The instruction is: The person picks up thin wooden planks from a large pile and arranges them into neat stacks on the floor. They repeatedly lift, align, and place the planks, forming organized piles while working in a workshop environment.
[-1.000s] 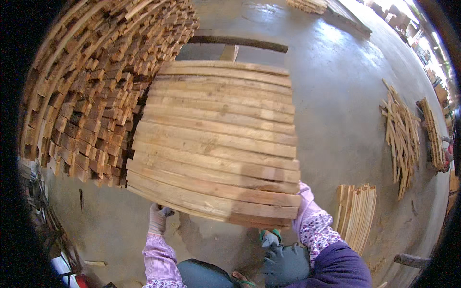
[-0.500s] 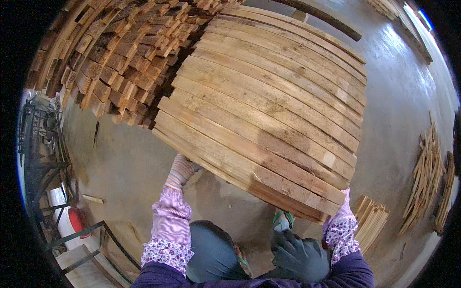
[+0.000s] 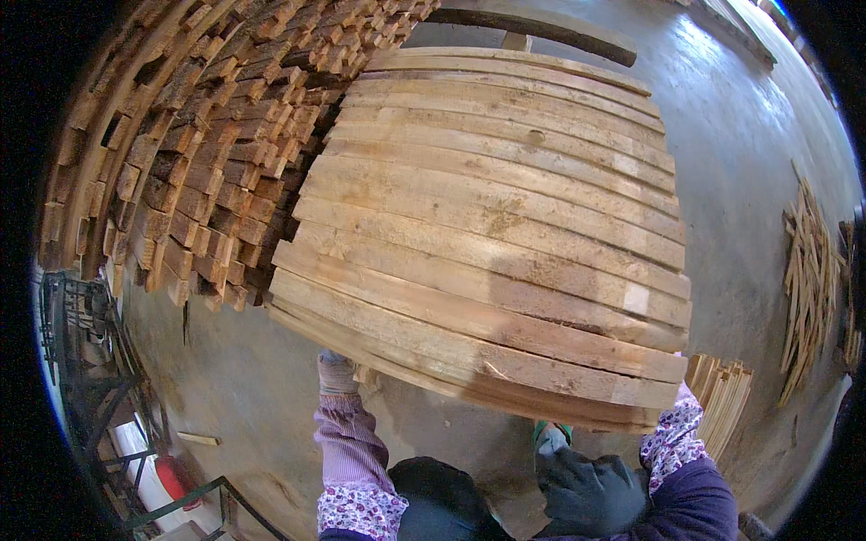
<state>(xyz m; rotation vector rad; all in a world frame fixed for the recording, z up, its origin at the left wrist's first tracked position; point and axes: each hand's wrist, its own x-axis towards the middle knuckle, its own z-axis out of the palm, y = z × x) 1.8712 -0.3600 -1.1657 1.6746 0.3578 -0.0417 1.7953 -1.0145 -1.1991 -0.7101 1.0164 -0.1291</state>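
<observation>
A wide stack of pale sawn boards (image 3: pixel 487 216) lies in front of me, its boards side by side and uneven at the left ends. My left hand (image 3: pixel 336 372), in a striped covering, reaches to the near edge by the left corner, its fingers hidden under the boards. At the right near corner, my right sleeve (image 3: pixel 678 433) goes behind the board ends, which hide the right hand. Small light-coloured chips of wood show beside my left hand. A dark shadow falls across the nearest boards.
A large pile of brown boards (image 3: pixel 203 171) rises at the left. A dark beam (image 3: pixel 541 34) lies beyond the stack. Thin wood strips (image 3: pixel 803 288) and a bundle of sticks (image 3: pixel 724 397) lie at the right. A metal frame (image 3: pixel 185 498) and a red object (image 3: pixel 176 481) are at lower left.
My view has turned, so the stack appears lower and more level. Both arms sit farther right and lower in the picture, still at the stack's near corners.
</observation>
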